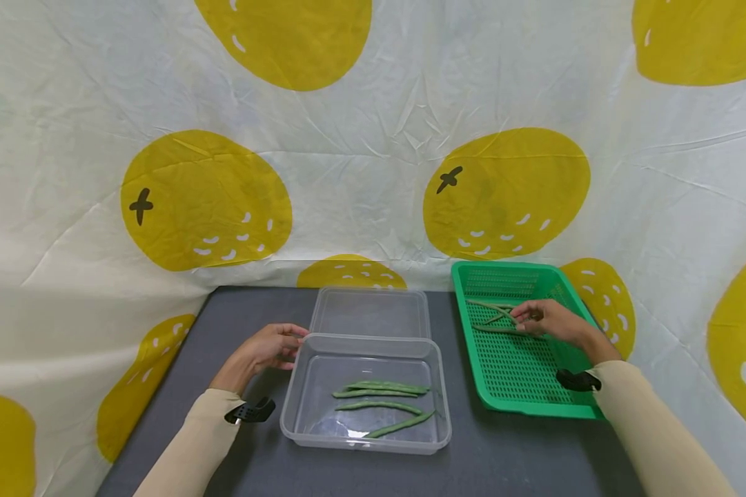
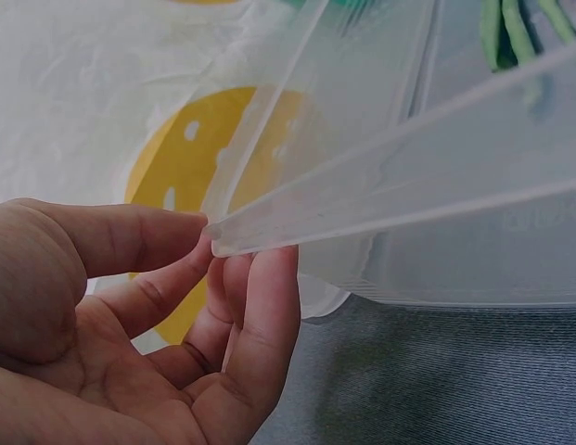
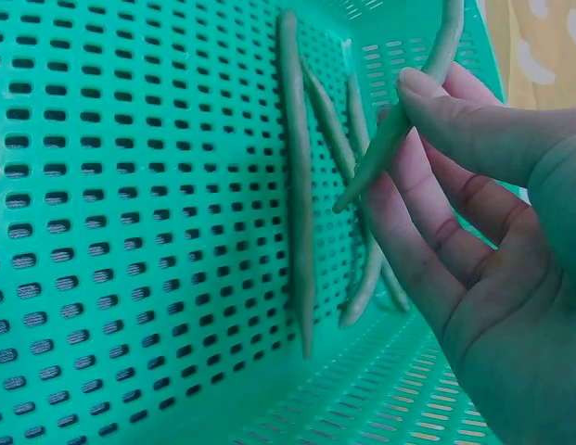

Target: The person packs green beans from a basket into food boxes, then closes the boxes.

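A clear plastic container [image 1: 366, 444] stands mid-table with several green beans [image 1: 381, 404] lying in it. At its back left corner, my left hand [image 1: 268, 351] pinches the rim between thumb and fingers, as the left wrist view shows up close. My right hand [image 1: 554, 323] is inside the green perforated basket [image 1: 515, 378] on the right. Between thumb and fingers it pinches one green bean [image 3: 378, 153], held above the basket floor. Beneath and beside that hand, several more beans [image 3: 297, 185] lie in the basket.
Behind the container a clear flat lid [image 1: 373, 314] lies on the dark grey table [image 1: 503, 455]. A pale cloth [image 1: 360, 193] printed with big yellow fruit hangs behind the table and along its sides. The basket stands close to this cloth.
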`<state>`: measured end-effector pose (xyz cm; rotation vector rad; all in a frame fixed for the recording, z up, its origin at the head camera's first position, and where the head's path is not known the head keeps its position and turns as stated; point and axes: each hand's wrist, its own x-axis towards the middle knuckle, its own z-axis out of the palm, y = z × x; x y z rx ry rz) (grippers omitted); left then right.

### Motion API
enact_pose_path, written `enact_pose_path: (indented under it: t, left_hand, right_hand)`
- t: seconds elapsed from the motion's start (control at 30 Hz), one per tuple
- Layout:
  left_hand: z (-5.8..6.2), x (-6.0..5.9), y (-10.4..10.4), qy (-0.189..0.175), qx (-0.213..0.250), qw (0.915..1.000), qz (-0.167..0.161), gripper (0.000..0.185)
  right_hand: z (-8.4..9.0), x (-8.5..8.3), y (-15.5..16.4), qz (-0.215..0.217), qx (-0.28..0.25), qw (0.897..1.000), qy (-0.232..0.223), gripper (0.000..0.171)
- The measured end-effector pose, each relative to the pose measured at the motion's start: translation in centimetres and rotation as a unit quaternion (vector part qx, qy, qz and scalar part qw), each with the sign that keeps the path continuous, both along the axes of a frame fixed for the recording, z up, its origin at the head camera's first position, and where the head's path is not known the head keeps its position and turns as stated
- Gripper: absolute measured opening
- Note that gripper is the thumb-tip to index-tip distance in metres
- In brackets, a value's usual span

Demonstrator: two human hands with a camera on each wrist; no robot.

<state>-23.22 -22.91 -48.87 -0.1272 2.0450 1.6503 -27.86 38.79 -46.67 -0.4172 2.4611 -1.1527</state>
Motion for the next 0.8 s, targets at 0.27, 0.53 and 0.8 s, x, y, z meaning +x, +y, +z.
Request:
enact_pose_path:
  t: [0.27,0.53,0.8]
  left_hand:
    - [0.2,0.0,0.1,0.001,-0.002,1.0,0.001,0.037]
    - [0.2,0.1,0.0,0.002,-0.007,1.0,0.002,0.037]
    - [0.3,0.1,0.0,-0.004,-0.003,1.0,0.001,0.037]
  right_hand:
    - [1.3,0.6,-0.6,-0.002,-0.018,1.0,0.009,0.043]
    - [2.0,1.2,-1.0,-0.012,-0.001,0.999,0.032,0.041]
    - [2.7,1.4,-1.2,-0.021,-0.006,0.999,0.042,0.034]
